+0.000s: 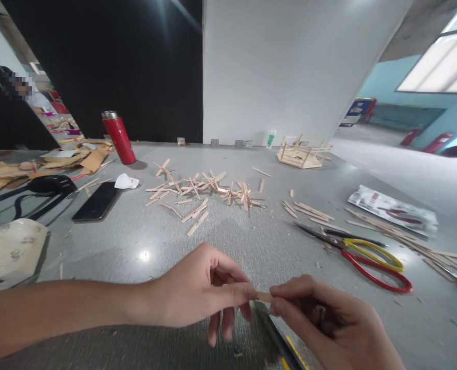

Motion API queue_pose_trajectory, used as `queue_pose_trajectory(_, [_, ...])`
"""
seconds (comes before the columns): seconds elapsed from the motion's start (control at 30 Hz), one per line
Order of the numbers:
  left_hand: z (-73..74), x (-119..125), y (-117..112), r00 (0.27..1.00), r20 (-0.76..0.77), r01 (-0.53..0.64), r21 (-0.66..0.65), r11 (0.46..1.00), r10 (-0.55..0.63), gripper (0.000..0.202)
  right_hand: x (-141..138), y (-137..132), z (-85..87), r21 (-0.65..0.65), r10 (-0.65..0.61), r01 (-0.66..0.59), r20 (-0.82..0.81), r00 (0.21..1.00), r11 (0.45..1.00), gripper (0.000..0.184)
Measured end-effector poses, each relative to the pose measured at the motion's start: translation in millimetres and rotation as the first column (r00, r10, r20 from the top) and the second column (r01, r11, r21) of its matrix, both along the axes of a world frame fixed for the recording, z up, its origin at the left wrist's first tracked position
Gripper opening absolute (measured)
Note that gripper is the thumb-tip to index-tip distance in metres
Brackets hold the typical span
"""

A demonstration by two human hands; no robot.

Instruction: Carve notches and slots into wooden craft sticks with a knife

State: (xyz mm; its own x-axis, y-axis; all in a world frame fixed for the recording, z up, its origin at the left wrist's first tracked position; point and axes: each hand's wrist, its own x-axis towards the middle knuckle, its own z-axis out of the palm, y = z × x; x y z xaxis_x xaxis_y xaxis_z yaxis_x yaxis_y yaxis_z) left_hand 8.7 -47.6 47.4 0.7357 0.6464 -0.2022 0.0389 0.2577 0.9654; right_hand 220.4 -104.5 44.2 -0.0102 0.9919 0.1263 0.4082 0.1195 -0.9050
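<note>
Near the front of the table, my left hand pinches one end of a short wooden stick between thumb and forefinger, its other fingers hanging loose. The stick's other end is between the thumb and fingertips of my right hand. Just below the stick is a black-and-yellow tool that looks like a utility knife; whether it rests on the table or against my right hand I cannot tell. Scissors with yellow and red handles lie to the right. Beyond my hands is a loose heap of wooden sticks.
A small wooden frame model stands at the back right, near a small tube. At right lie a white packet and long sticks. To the left are a red flask, a phone and cardboard scraps.
</note>
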Motion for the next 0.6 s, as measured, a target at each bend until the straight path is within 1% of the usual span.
queue_pose_trajectory(0.07, [-2.1, 0, 7, 0.999, -0.02, 0.036, 0.015, 0.999, -0.036, 0.036, 3, 7, -1.0, -0.004, -0.024, 0.024, 0.002, 1.0, 1.0, 0.021])
queue_pose_trajectory(0.17, [-5.9, -1, 14, 0.997, -0.045, 0.07, 0.033, 0.997, -0.068, 0.035, 8, 15, -3.5, -0.01, 0.003, -0.003, 0.04, 0.999, 1.0, 0.024])
queue_pose_trajectory(0.23, [-6.7, -1, 16, 0.996, -0.06, 0.063, 0.055, 0.996, -0.059, 0.033, 10, 17, -5.0, -0.02, 0.031, -0.03, 0.061, 0.998, 0.999, 0.023])
queue_pose_trajectory(0.27, [-6.3, -1, 15, 0.996, -0.076, 0.05, 0.09, 0.995, -0.043, 0.031, 11, 18, -5.5, -0.025, 0.044, -0.042, 0.063, 0.997, 0.999, 0.022])
queue_pose_trajectory(0.3, [-5.5, -2, 14, 0.995, -0.096, 0.028, 0.151, 0.988, -0.014, 0.03, 11, 17, -5.7, -0.027, 0.052, -0.05, 0.054, 0.997, 0.998, 0.022])
queue_pose_trajectory(0.33, [-4.5, -2, 12, 0.993, -0.116, -0.004, 0.244, 0.97, 0.034, 0.028, 11, 17, -5.7, -0.025, 0.053, -0.052, 0.035, 0.998, 0.998, 0.023])
queue_pose_trajectory(0.37, [-3.4, -2, 11, 0.988, -0.126, -0.041, 0.354, 0.934, 0.091, 0.026, 12, 16, -5.3, -0.017, 0.047, -0.046, 0.012, 0.999, 0.999, 0.024])
queue_pose_trajectory(0.4, [-2.2, -2, 9, 0.981, -0.122, -0.077, 0.457, 0.886, 0.148, 0.024, 12, 15, -4.8, -0.003, 0.04, -0.04, -0.005, 0.999, 0.999, 0.025])
queue_pose_trajectory(0.43, [-1.0, -3, 7, 0.975, -0.109, -0.106, 0.528, 0.842, 0.191, 0.022, 12, 14, -4.2, 0.012, 0.039, -0.039, -0.008, 0.999, 0.999, 0.025])
queue_pose_trajectory(0.47, [0.2, -3, 5, 0.972, -0.094, -0.129, 0.556, 0.821, 0.217, 0.02, 13, 12, -3.7, 0.023, 0.037, -0.037, 0.0, 0.999, 0.999, 0.024])
queue_pose_trajectory(0.5, [1.4, -4, 3, 0.971, -0.086, -0.143, 0.538, 0.831, 0.223, 0.019, 13, 11, -3.4, 0.031, 0.031, -0.032, 0.016, 0.999, 0.999, 0.023])
queue_pose_trajectory(0.53, [2.9, -5, 2, 0.974, -0.086, -0.143, 0.482, 0.864, 0.209, 0.02, 13, 10, -3.4, 0.03, 0.024, -0.025, 0.034, 0.999, 0.999, 0.021])
queue_pose_trajectory(0.6, [6.4, -5, 0, 0.987, -0.088, -0.103, 0.316, 0.943, 0.137, 0.027, 14, 8, -4.1, 0.022, 0.0, -0.001, 0.059, 0.998, 1.0, 0.02])
